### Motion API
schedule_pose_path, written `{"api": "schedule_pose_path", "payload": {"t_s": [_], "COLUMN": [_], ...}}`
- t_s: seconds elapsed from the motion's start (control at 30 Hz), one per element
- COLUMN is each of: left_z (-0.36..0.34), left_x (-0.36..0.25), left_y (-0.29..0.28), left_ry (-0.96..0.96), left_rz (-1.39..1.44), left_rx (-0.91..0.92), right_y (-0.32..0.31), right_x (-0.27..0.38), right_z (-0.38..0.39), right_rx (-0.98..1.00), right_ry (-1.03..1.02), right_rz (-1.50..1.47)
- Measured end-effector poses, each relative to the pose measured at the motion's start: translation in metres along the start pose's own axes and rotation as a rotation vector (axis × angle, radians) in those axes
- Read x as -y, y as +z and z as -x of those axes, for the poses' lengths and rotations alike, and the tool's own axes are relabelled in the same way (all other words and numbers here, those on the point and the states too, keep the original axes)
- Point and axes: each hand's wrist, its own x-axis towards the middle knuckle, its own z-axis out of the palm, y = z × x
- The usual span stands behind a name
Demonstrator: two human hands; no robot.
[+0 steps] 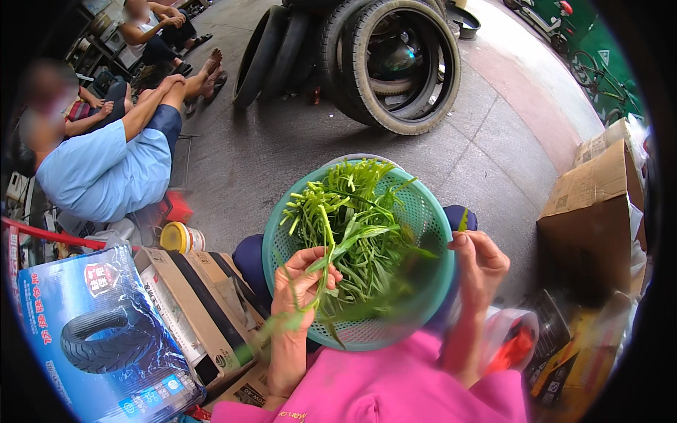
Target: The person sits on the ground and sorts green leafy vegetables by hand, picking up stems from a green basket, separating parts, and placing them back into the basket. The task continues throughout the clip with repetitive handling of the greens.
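Note:
A green plastic colander (431, 211) rests on my lap, heaped with leafy green vegetable stems (352, 204) that look like water spinach. Over its left side, my left hand (302, 285) is closed around a long stem (326, 229) whose leaves trail down past the wrist, blurred. Beyond the right rim, my right hand (478, 259) pinches a small yellow-green leaf (463, 220) between thumb and fingertips. A dark blurred patch of leaf hangs over the colander's lower right.
Tyres (405, 70) stand on the paved floor ahead. A seated person in light blue (106, 169) is at left, others behind. A blue tyre box (99, 331) and cartons (201, 303) lie at my left. A cardboard box (589, 211) and bags (511, 338) stand at right.

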Motion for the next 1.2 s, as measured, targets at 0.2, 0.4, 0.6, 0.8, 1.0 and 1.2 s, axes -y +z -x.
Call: {"api": "schedule_pose_path", "payload": {"t_s": [0.2, 0.4, 0.6, 0.8, 1.0, 1.2], "left_z": [0.0, 0.002, 0.008, 0.014, 0.016, 0.018], "left_x": [0.004, 0.009, 0.018, 0.022, 0.014, 0.011], "left_y": [-0.007, -0.005, 0.012, 0.037, 0.03, 0.032], "left_ry": [-0.143, -0.124, 0.042, 0.108, 0.047, 0.075], "left_rz": [0.22, 0.095, -0.252, -0.38, -0.327, -0.388], "left_rx": [-0.019, -0.011, -0.091, -0.152, -0.123, -0.145], "right_y": [-0.013, -0.013, 0.018, 0.061, 0.056, 0.054], "right_x": [0.001, 0.01, 0.018, 0.019, 0.014, 0.008], "right_z": [0.008, 0.021, 0.007, 0.023, 0.017, 0.008], "right_rx": [0.316, 0.527, 0.48, 0.629, 0.785, 0.815], "right_ry": [-0.161, -0.206, -0.191, 0.008, 0.152, -0.096], "right_rz": [0.369, 0.823, 0.254, 0.065, -0.027, 0.097]}}
